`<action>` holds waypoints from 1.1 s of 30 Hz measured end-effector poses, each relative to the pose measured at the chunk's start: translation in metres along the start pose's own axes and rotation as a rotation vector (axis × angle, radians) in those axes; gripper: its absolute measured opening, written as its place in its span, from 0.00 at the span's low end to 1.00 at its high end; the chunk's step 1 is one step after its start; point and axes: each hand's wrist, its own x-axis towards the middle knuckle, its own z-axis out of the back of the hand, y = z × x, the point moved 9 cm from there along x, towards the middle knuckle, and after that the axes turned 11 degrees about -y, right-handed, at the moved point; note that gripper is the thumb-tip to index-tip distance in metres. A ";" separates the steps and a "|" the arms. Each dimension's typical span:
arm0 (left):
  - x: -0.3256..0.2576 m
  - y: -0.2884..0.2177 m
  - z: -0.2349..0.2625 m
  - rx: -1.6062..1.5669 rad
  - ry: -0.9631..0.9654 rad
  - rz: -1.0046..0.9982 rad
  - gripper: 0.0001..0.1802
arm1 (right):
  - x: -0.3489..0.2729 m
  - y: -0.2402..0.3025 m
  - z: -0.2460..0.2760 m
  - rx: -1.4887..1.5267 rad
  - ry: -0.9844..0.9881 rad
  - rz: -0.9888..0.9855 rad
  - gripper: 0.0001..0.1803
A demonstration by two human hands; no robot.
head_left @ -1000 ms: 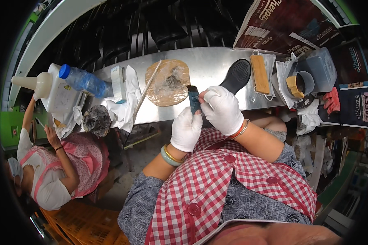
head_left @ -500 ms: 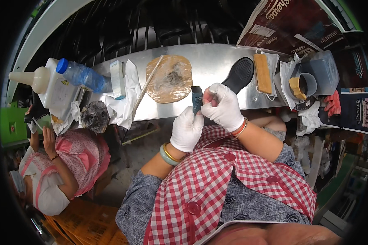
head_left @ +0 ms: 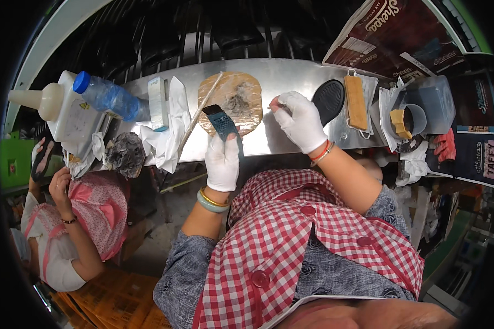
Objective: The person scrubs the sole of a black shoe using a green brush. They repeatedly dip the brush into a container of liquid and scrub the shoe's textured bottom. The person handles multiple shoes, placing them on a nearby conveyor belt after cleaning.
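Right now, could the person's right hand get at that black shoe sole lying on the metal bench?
Probably yes. The right hand hovers over the metal bench right beside the black sole, with nothing between them. It seems to pinch something small, which it might need to drop first.

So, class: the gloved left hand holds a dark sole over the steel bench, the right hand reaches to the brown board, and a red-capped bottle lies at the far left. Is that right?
Not quite. In the head view the bottle has a blue cap, not red. The rest stands: the left hand holds the dark sole over the bench, and the right hand reaches to the brown board.
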 end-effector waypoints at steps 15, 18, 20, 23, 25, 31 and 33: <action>0.004 0.003 -0.001 0.089 0.023 -0.054 0.12 | 0.016 -0.026 -0.042 -0.298 0.168 -0.040 0.06; 0.005 -0.003 -0.001 0.152 0.005 -0.087 0.12 | 0.016 -0.019 -0.042 -0.324 0.142 0.012 0.05; 0.005 -0.005 -0.001 0.157 0.001 -0.113 0.12 | 0.017 -0.014 -0.041 -0.318 0.117 0.051 0.05; 0.006 -0.004 -0.001 0.160 0.004 -0.124 0.12 | 0.018 -0.007 -0.044 -0.287 0.123 0.133 0.05; 0.006 -0.004 -0.002 0.158 0.008 -0.122 0.12 | 0.018 -0.006 -0.049 -0.349 0.156 0.185 0.04; 0.007 -0.007 -0.004 0.190 0.030 -0.141 0.11 | 0.004 0.006 -0.056 -0.619 0.235 0.317 0.07; 0.006 -0.012 -0.004 0.200 0.019 -0.173 0.11 | 0.000 0.006 -0.054 -0.615 0.240 0.304 0.08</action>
